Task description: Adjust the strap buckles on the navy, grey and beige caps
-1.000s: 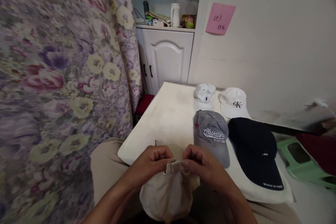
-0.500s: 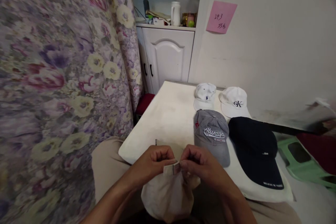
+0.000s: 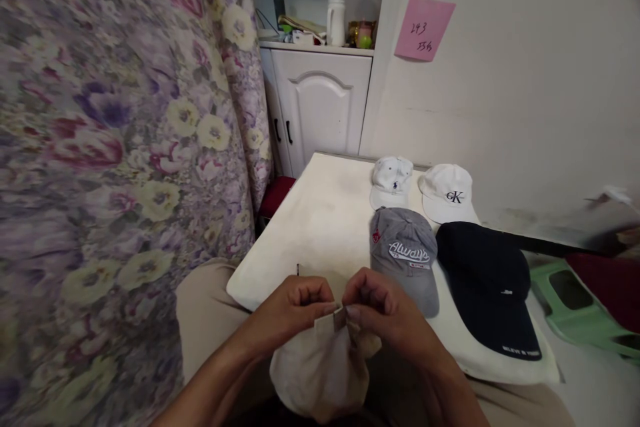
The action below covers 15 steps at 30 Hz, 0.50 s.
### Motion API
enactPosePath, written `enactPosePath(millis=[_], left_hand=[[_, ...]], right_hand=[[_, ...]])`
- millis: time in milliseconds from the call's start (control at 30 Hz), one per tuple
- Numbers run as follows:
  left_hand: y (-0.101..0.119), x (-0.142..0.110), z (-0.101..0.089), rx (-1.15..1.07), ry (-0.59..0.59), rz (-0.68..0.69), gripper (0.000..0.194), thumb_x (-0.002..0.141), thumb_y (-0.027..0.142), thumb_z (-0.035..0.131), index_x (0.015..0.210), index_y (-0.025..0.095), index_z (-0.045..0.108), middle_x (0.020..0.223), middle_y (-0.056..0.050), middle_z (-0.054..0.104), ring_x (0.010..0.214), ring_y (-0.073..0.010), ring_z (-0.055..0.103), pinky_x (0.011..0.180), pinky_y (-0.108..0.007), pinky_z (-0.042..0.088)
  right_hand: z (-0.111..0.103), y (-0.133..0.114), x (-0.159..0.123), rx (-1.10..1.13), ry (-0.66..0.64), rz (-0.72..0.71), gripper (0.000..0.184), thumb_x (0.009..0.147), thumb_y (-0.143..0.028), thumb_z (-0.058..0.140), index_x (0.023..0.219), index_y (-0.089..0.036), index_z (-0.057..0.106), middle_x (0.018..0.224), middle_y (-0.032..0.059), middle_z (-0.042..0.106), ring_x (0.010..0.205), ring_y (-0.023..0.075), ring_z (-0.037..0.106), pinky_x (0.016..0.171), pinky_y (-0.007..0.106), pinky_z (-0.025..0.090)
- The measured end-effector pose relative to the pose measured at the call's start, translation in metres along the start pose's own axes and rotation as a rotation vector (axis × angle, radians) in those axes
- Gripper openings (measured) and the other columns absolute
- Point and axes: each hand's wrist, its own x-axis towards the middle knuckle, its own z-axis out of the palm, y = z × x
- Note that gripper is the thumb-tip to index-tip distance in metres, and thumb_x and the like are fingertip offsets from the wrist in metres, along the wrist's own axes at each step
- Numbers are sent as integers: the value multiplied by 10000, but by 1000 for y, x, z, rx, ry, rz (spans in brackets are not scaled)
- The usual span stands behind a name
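Observation:
A beige cap (image 3: 320,373) hangs between my two hands over my lap, its strap end turned up toward me. My left hand (image 3: 305,297) pinches the strap from the left, thumb on top. From the right, my right hand (image 3: 373,300) pinches the strap by its buckle, fingers curled. The cap's brim is mostly hidden behind the hands. To the right lies a grey cap (image 3: 404,257) with "Always" lettering, and beside it a dark navy cap (image 3: 485,280). Behind these sit a small white cap (image 3: 392,180) and a white cap with black letters (image 3: 447,190).
The caps lie on a cream padded table top (image 3: 310,220). A floral curtain (image 3: 125,167) hangs on the left. Beyond the table stands a white cabinet (image 3: 320,107) with a white jug (image 3: 335,23) on it. A green stool (image 3: 575,300) is at the right.
Both hands keep their pinch on the beige cap's strap. My right hand has risen slightly, and the strap end tilts a little more. The other caps lie as before.

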Motion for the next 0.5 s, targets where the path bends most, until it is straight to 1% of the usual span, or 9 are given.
enactPosePath(millis=[167,367,500], left_hand=[[2,0,1,23,17,-10,326,768,419,685,631,163,538,593,50,460,570,-99,354,523,-223,258],[1,0,1,22,13,-2,312,781,409,678,646,155,560,607,41,477,583,-102,373,529,-221,265],[1,0,1,1,33,-15,304,770,399,686,640,155,559,604,43,479,579,-101,370,519,-216,267]], right_hand=[[3,-2,-2,-54,20,27,83,828,-225,683,854,-191,612,743,-30,574,665,114,491,605,236,369],[5,-7,-6,-165,57,10,49,865,-244,629,861,-195,632,755,-15,585,700,134,506,628,253,379],[7,-8,-6,-155,70,34,63,852,-253,652,862,-193,638,757,-12,594,709,139,513,634,257,382]])
